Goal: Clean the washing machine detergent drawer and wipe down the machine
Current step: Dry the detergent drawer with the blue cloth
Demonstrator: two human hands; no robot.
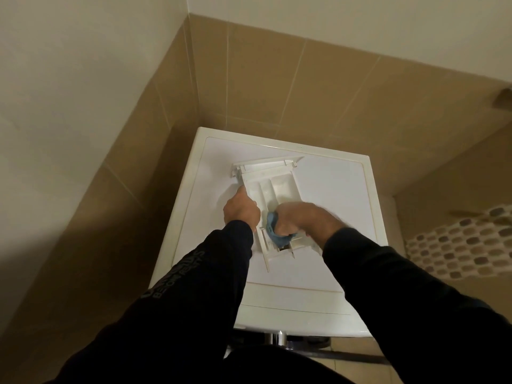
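Note:
The white detergent drawer (273, 187) lies taken out on the flat top of the white washing machine (332, 195), its front panel toward the back wall and its compartments facing up. My left hand (241, 210) grips the drawer's left side wall. My right hand (299, 217) holds a bunched blue cloth (274, 231) and presses it into the near part of the drawer. The near compartments are mostly hidden under that hand and cloth.
The machine stands in a corner between tan tiled walls (277, 92). A white perforated laundry basket (460, 245) sits to its right. The machine's front edge and a metal part (279, 336) show just below my arms.

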